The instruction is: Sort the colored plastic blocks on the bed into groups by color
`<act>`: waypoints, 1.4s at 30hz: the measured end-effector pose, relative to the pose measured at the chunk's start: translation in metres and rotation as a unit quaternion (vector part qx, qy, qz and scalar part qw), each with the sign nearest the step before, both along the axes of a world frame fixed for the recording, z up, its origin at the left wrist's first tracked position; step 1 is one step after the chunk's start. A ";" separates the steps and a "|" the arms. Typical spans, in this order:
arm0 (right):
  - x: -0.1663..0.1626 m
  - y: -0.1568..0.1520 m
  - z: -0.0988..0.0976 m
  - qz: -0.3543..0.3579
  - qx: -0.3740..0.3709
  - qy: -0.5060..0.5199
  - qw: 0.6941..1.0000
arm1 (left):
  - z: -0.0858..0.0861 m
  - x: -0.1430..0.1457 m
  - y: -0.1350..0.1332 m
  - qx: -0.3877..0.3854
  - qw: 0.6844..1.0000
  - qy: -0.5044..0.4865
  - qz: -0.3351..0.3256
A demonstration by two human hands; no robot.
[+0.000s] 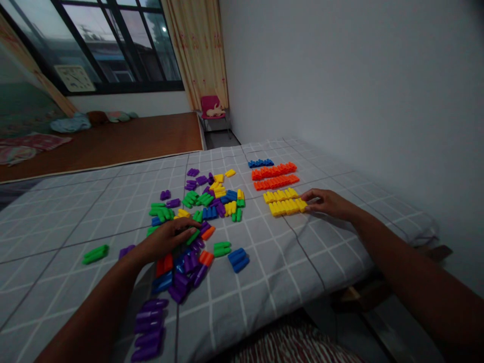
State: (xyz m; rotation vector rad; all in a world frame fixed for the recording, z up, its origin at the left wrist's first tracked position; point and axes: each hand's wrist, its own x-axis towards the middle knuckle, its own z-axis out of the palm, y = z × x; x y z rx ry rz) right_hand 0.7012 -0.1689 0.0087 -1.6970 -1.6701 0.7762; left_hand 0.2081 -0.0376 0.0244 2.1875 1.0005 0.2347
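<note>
My left hand [168, 237] reaches over a loose pile of plastic toy blocks, its fingers stretched out with a gap at the thumb. A green block [193, 237] lies right by the thumb, and purple blocks [191, 261] lie below it. My right hand [327, 202] is at the right end of two yellow block rows [284, 207], with thumb and fingers closed on the end block of the nearer row. Beyond these are two orange rows [275, 177] and a short blue row [260, 163].
The blocks lie on a grey checked cloth [264, 282]. A lone green block [95, 254] is at the left, a blue block [238, 260] near the middle, and a joined purple group [149, 330] at the front. A white wall [340, 91] borders the right side.
</note>
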 end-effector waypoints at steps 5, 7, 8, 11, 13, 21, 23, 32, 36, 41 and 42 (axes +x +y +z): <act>-0.004 -0.002 0.000 0.017 -0.014 -0.030 0.999 | 0.000 0.002 0.001 0.015 1.000 0.004 -0.007; -0.007 -0.004 -0.003 0.004 -0.009 -0.055 0.998 | 0.002 0.003 -0.001 0.021 1.000 0.006 -0.011; -0.007 -0.005 -0.004 0.000 -0.010 -0.068 0.998 | 0.003 0.003 -0.002 0.025 1.000 0.008 -0.013; -0.001 -0.009 0.003 -0.007 -0.009 -0.123 0.992 | 0.015 0.000 -0.007 0.043 0.999 0.016 -0.017; 0.001 -0.008 0.017 -0.025 0.025 -0.159 0.987 | 0.025 -0.003 -0.008 0.059 0.998 0.018 -0.013; -0.132 0.060 0.050 0.177 0.134 -0.192 0.956 | 0.035 0.006 0.020 0.133 0.990 0.049 0.012; -0.172 0.081 0.041 0.211 0.148 -0.253 0.933 | 0.028 0.015 0.022 0.142 0.988 0.053 0.001; -0.215 0.082 0.037 0.210 0.101 -0.364 0.902 | 0.011 0.053 -0.010 0.184 0.980 -0.052 -0.051; -0.214 0.060 0.041 0.178 0.118 -0.299 0.930 | 0.012 0.074 -0.022 0.116 0.987 -0.102 -0.046; -0.195 0.033 0.039 0.177 0.160 -0.158 0.958 | 0.017 0.096 -0.036 -0.037 0.979 -0.197 -0.040; -0.186 0.029 0.039 0.181 0.171 -0.137 0.959 | 0.018 0.099 -0.041 -0.046 0.979 -0.195 -0.041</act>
